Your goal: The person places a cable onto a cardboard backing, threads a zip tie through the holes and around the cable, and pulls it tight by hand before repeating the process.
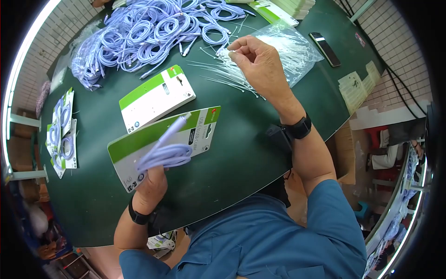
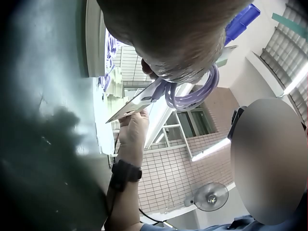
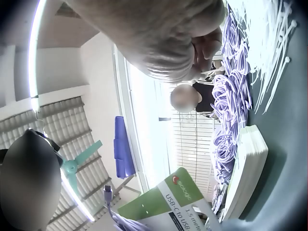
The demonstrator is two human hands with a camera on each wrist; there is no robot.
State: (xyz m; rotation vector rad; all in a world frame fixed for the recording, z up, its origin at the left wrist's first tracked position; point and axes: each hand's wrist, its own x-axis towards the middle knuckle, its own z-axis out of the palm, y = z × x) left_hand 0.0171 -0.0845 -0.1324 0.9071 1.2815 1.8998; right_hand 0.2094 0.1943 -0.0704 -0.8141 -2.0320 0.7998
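My left hand [image 1: 152, 187] grips a green-and-white USB-C cable card [image 1: 121, 163] from below, together with a coiled lavender USB cable [image 1: 169, 156] lying across its face. One connector end sticks up past the coil. In the right wrist view, the upright card [image 3: 180, 195] shows its printed front. Over at the back right, my right hand [image 1: 264, 67] hovers above loose white cable ties [image 1: 227, 76], thumb and forefinger pinching the end of a cable tie. Beyond the held card lies a stack of similar blank cards [image 1: 160, 100].
A large heap of coiled lavender cables [image 1: 139, 37] covers the table's far side. Beside my right hand is a clear bag of cable ties [image 1: 302, 56], then a phone [image 1: 325, 49]. Carded cables [image 1: 60, 132] lie at the left. Pale sheets [image 1: 353, 88] sit near the right edge.
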